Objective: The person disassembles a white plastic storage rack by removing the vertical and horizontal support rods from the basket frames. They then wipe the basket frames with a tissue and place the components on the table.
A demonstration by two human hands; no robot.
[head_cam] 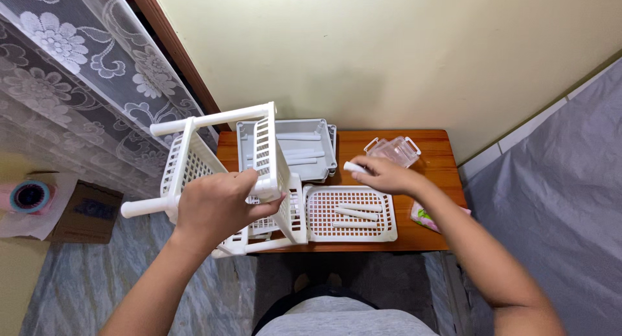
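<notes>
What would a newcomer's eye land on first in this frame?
First, the white lattice rack, tipped on its side and held up at centre-left by the left hand. Next, the right hand pinching a short white tube above the wooden table. Below it a flat white perforated tray holds more tubes, with a grey tray behind.

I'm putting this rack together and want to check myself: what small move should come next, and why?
Probably bring the white tube in the right hand across to the tilted basket rack gripped by the left hand: posts already stick out of the rack's other corners.
</notes>
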